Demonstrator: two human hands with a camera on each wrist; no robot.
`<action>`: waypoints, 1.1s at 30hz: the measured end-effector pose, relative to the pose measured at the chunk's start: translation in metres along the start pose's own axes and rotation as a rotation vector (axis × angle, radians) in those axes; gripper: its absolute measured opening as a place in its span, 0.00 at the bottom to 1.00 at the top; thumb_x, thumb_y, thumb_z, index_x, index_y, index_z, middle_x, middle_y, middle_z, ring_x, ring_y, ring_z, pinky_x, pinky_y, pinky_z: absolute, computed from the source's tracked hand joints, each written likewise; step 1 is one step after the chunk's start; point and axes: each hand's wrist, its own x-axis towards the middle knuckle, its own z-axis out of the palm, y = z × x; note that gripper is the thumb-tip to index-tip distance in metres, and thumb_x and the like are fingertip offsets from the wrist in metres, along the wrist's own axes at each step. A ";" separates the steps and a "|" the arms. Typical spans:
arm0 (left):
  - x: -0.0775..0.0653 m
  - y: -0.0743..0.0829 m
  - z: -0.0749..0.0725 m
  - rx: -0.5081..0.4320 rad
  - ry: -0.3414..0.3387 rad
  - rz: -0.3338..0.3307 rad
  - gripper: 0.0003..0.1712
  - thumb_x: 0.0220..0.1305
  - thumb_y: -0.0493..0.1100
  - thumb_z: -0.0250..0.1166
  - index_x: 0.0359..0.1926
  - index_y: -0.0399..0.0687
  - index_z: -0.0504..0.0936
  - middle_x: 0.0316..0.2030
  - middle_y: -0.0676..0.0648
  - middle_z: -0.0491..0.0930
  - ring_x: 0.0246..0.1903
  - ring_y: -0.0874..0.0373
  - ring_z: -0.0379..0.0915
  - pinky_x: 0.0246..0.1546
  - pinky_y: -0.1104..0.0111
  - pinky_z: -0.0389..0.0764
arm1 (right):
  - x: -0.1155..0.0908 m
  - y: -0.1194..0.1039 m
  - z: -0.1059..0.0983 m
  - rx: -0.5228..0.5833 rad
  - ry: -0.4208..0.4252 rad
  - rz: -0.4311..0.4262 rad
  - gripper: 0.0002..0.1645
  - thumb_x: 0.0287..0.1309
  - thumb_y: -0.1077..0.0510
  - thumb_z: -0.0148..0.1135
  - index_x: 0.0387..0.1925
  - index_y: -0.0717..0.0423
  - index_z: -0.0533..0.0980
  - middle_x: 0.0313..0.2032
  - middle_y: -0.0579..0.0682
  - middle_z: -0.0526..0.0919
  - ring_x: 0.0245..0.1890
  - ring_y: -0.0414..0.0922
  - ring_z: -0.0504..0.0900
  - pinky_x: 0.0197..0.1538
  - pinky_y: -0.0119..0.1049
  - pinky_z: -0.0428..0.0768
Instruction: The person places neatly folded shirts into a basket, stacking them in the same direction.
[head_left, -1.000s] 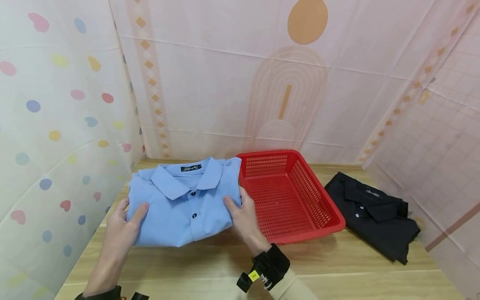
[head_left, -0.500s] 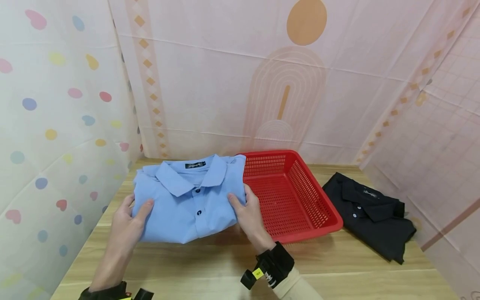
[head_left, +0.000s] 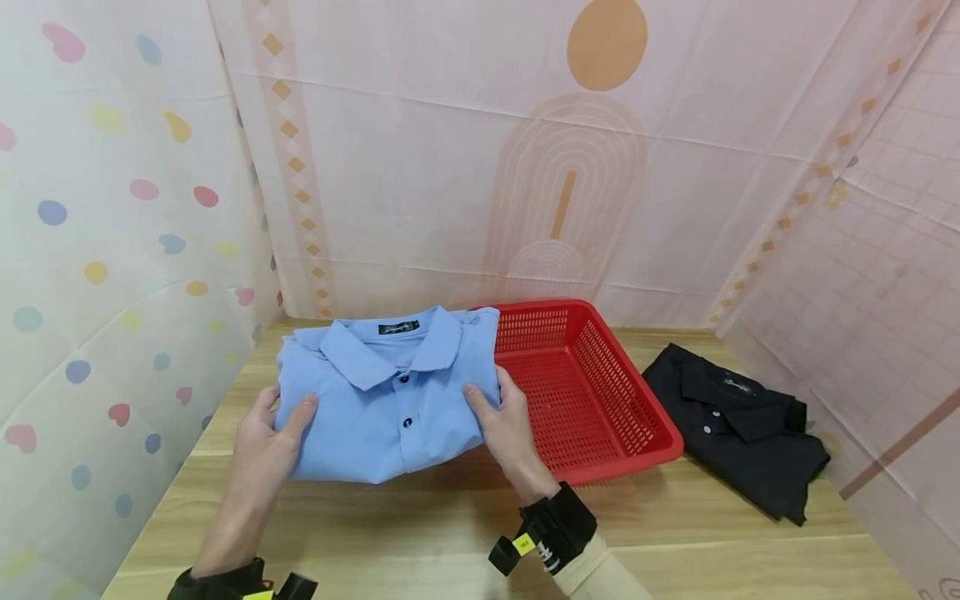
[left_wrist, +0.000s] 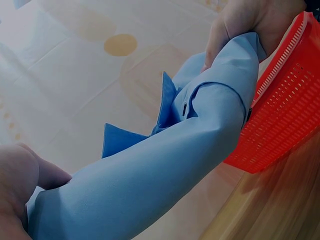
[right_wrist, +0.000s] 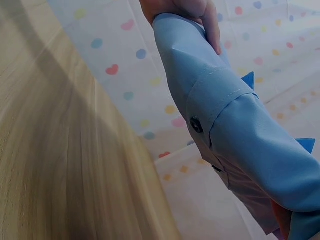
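Observation:
A folded light blue collared shirt (head_left: 375, 417) is held up off the wooden table, its collar away from me and dark buttons down the front. My left hand (head_left: 272, 437) grips its left side, thumb on top of the cloth. On the opposite side my right hand (head_left: 512, 421) pinches the shirt the same way, fingers tucked beneath. The left wrist view shows the shirt (left_wrist: 165, 155) stretched between both hands, its folded lower edge rounded. A buttoned placket shows on the shirt (right_wrist: 220, 100) in the right wrist view.
A red plastic basket (head_left: 667, 446) stands right of the shirt, its left rim partly hidden behind it. Farther right, a folded black shirt (head_left: 742, 433) lies on the wooden table (head_left: 420, 542). Patterned cloth walls (head_left: 412, 167) enclose the back and sides.
Both hands have shifted slightly right with the blue shirt, which now overlaps the basket's left side a little more. The basket and black shirt stay in place.

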 end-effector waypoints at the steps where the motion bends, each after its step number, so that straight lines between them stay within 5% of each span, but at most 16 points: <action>1: 0.001 0.001 0.001 0.000 0.002 0.000 0.41 0.79 0.60 0.51 0.81 0.44 0.53 0.72 0.34 0.67 0.63 0.49 0.69 0.44 0.82 0.72 | 0.000 0.000 -0.001 -0.001 0.003 -0.001 0.29 0.74 0.55 0.60 0.71 0.60 0.68 0.64 0.61 0.78 0.61 0.54 0.79 0.64 0.54 0.77; 17: 0.007 0.010 0.020 -0.031 0.008 0.047 0.36 0.79 0.57 0.54 0.78 0.45 0.60 0.64 0.33 0.74 0.45 0.67 0.76 0.43 0.78 0.78 | 0.003 -0.003 -0.022 -0.009 -0.007 -0.004 0.30 0.73 0.53 0.62 0.71 0.58 0.68 0.62 0.56 0.79 0.59 0.52 0.81 0.64 0.53 0.79; 33: 0.010 0.017 0.045 -0.073 -0.004 0.091 0.33 0.80 0.52 0.55 0.76 0.41 0.62 0.60 0.29 0.78 0.43 0.61 0.81 0.41 0.72 0.82 | 0.005 -0.005 -0.048 -0.040 0.004 -0.007 0.30 0.75 0.54 0.60 0.72 0.59 0.67 0.63 0.59 0.78 0.60 0.55 0.80 0.65 0.56 0.78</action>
